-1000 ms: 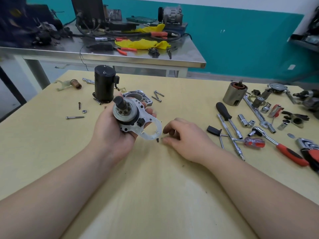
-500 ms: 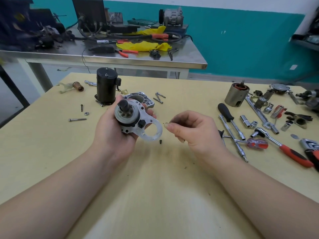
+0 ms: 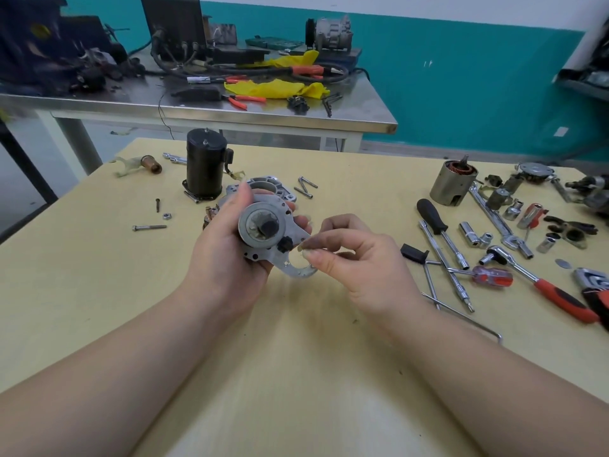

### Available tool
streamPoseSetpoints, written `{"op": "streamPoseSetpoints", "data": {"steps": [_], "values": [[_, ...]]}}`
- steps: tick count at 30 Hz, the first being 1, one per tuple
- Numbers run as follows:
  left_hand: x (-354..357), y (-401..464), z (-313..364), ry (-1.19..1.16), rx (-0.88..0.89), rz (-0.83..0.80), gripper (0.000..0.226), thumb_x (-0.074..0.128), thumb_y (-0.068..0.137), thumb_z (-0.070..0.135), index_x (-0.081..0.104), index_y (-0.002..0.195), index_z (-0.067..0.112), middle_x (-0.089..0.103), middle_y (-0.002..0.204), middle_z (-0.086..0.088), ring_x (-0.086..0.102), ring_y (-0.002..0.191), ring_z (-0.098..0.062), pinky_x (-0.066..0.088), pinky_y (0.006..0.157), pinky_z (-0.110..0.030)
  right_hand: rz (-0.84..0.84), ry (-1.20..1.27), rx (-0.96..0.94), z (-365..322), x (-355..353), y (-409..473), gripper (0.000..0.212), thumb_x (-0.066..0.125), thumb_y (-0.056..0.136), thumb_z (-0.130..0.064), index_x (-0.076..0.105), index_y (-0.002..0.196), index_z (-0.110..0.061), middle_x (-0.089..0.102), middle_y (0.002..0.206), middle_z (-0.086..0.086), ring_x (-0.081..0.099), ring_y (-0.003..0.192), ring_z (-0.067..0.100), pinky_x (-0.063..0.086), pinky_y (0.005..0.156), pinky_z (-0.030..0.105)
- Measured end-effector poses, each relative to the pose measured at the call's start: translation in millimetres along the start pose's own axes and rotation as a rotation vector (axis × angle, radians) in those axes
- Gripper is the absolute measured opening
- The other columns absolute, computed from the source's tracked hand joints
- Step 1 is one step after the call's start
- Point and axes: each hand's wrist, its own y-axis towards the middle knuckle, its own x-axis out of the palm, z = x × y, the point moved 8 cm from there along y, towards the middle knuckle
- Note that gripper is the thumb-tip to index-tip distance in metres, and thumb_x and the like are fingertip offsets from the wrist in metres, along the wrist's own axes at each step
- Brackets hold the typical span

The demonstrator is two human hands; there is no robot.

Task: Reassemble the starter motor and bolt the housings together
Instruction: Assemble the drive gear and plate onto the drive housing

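Note:
My left hand [image 3: 227, 245] grips the silver starter drive housing plate [image 3: 273, 239], its round hub and black pinion turned toward me, above the wooden table [image 3: 296, 374]. My right hand [image 3: 356, 262] pinches a tiny part, too small to make out, between thumb and forefinger at the plate's right edge. Behind them stands the black cylindrical motor body [image 3: 205, 168] with a grey aluminium housing [image 3: 267, 188] lying beside it. A grey field casing with copper windings [image 3: 453, 184] stands at the right.
Loose bolts [image 3: 149, 227] [image 3: 306, 187] and a nut [image 3: 166, 216] lie left and behind. Sockets, a ratchet [image 3: 540, 285], screwdrivers [image 3: 441, 232] and a wrench crowd the right side. A steel bench [image 3: 230, 110] with cables and pliers stands beyond.
My right hand rose from the table with a tiny part and moved left to the plate's edge. My left hand turned the housing so that its face points at me.

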Motion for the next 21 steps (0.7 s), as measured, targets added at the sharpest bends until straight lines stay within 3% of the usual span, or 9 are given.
{"op": "streamPoseSetpoints", "data": {"steps": [2,8,12,15,18,21], "values": [[1.6,-1.7,-1.6,-0.012,-0.01,-0.002,0.048,0.06,0.097,0.05,0.071,0.109,0.004,0.076,0.104,-0.018,0.077,0.101,-0.041,0.066,0.083,-0.044,0.022,-0.011,-0.001,1.3,0.8,-0.3,0.026,0.083,0.087,-0.006,0.084,0.083,-0.032,0.06,0.093,-0.021,0.06,0.087,0.006,0.052,0.079,0.03],[7.2,-5.5,-1.3,-0.036,-0.001,-0.041,0.054,0.057,0.1,0.05,0.068,0.117,0.0,0.076,0.11,-0.019,0.077,0.104,-0.038,0.065,0.086,-0.042,0.068,0.057,-0.058,0.5,-1.1,-0.8,0.033,0.081,0.088,-0.002,0.084,0.081,-0.034,0.065,0.095,-0.018,0.066,0.091,0.0,0.051,0.075,0.015],[4.9,-4.3,-0.1,-0.055,-0.025,-0.015,0.056,0.061,0.094,0.053,0.072,0.111,0.001,0.078,0.107,-0.017,0.079,0.101,-0.035,0.066,0.084,-0.04,0.062,0.125,-0.059,4.0,-0.3,-1.1,0.016,0.082,0.083,-0.017,0.084,0.084,-0.033,0.069,0.103,-0.011,0.071,0.113,0.015,0.057,0.089,0.024],[6.0,-4.1,-0.6,-0.061,-0.035,-0.03,0.052,0.059,0.094,0.053,0.081,0.098,0.006,0.078,0.105,-0.015,0.079,0.1,-0.034,0.065,0.087,-0.04,0.076,0.142,-0.054,5.8,-1.1,0.2,0.016,0.083,0.083,-0.016,0.085,0.085,-0.032,0.071,0.102,-0.012,0.071,0.107,0.01,0.055,0.092,0.025],[7.5,-5.4,-3.2,-0.053,-0.026,-0.041,0.051,0.057,0.1,0.051,0.075,0.108,0.004,0.077,0.107,-0.016,0.078,0.1,-0.035,0.065,0.084,-0.04,0.109,0.162,-0.028,9.7,-2.3,0.5,0.016,0.083,0.086,-0.011,0.086,0.088,-0.027,0.072,0.102,-0.007,0.072,0.106,0.015,0.055,0.096,0.038],[9.4,-6.9,-4.5,-0.035,0.008,-0.048,0.043,0.056,0.102,0.047,0.076,0.101,0.009,0.077,0.105,-0.017,0.078,0.098,-0.036,0.065,0.081,-0.041,0.145,0.169,0.008,14.0,-4.8,-0.8,0.012,0.082,0.089,-0.007,0.085,0.09,-0.018,0.073,0.102,0.0,0.069,0.096,0.013,0.053,0.085,0.033]]}}
